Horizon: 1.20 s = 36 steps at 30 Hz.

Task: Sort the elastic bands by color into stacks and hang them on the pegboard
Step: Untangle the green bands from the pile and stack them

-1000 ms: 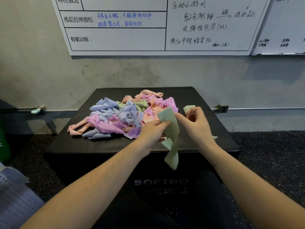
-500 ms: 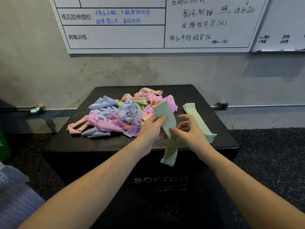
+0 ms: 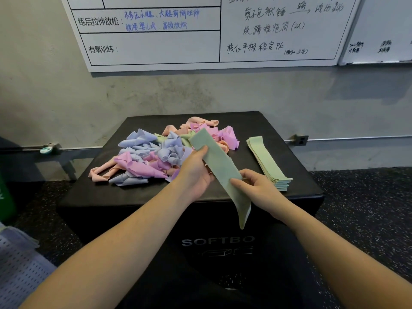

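Head view: both hands hold one flat pale-green elastic band [image 3: 219, 166] above the black padded tabletop [image 3: 278, 128], left hand [image 3: 196, 175] pinching its upper part, right hand [image 3: 256, 188] its lower, between the tangled pile of pink, purple, blue and peach bands [image 3: 156, 152] and the neat stack of green bands [image 3: 267, 162].

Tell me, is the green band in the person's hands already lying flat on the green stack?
No, the green band is held off the box by the left hand and right hand, apart from the green stack to its right.
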Tool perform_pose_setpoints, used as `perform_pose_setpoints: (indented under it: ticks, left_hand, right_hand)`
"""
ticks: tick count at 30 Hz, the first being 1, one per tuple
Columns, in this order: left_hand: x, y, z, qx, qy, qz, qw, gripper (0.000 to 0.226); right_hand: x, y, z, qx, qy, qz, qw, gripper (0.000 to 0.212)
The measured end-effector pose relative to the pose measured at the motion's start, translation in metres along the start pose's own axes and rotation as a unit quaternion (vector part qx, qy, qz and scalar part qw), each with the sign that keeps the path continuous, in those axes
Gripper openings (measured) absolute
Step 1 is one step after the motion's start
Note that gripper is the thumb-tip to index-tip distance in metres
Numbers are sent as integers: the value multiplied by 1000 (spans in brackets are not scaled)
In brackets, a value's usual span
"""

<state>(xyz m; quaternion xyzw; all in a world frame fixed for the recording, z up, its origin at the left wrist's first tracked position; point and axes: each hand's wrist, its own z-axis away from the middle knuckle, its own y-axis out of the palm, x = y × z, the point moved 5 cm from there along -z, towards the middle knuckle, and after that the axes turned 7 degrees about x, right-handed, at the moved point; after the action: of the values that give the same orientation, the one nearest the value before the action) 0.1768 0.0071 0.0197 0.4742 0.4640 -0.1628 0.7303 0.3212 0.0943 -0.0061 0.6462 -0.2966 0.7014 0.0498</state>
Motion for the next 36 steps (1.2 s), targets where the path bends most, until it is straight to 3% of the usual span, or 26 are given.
perform_pose_setpoints:
  ticks: [5, 11, 17, 19, 23, 29, 31, 36]
  left_hand:
    - [-9, 1, -13, -20, 3, 78, 997, 29]
    - [-12, -7, -47, -90, -10, 85, 992, 34]
    - [-10, -4, -88, -118, -15, 105, 987, 28]
    - [-9, 3, -101, -116, -12, 104, 988, 27]
    - [-5, 16, -127, -126, -16, 64, 990, 31]
    - [12, 30, -172, -121, -29, -72, 990, 46]
    - [19, 29, -192, -130, -39, -108, 985, 49]
    - [36, 56, -225, -98, -56, -197, 974, 33]
  right_hand:
    - [-13, -7, -2, 39, 11, 28, 999, 19]
    - [-38, -27, -10, -4, 25, 85, 996, 14]
    - [-58, -49, -9, -20, 14, 14, 1000, 42]
    - [-65, -60, -9, -29, 11, -13, 999, 38]
    - [-70, -82, -11, -54, 10, -12, 998, 15]
    - [-90, -115, -7, -1, 24, 57, 998, 59]
    - [-97, -123, -7, 9, 24, 69, 997, 62]
    - [-115, -147, -9, -48, -30, 80, 995, 32]
